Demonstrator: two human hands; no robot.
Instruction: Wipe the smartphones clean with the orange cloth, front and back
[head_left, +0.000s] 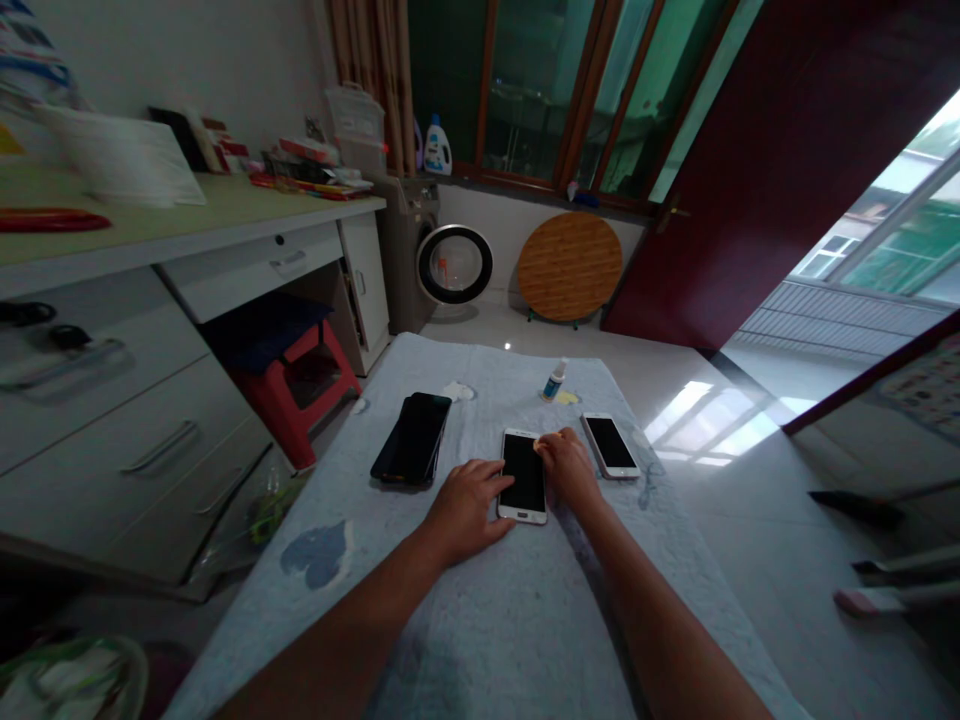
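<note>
A white smartphone (523,478) with a dark screen lies flat on the cloth-covered table. My left hand (469,508) rests at its left edge, fingers spread over the side and thumb by the lower corner. My right hand (570,466) is closed at the phone's upper right, fingertips pressed to the screen's edge. Something small and orange-tan shows at those fingertips, too small to name. Right of this hand lies a second white smartphone (610,445). To the left, dark phones (412,440) are stacked. A small spray bottle (554,381) stands beyond my right hand.
The patterned tablecloth (315,556) covers the table. A desk (225,222) with drawers runs along the left, a red stool (319,385) under it. Behind are a washing machine (401,255) with its door open, a round wooden tabletop (570,266) and a dark red door (750,170).
</note>
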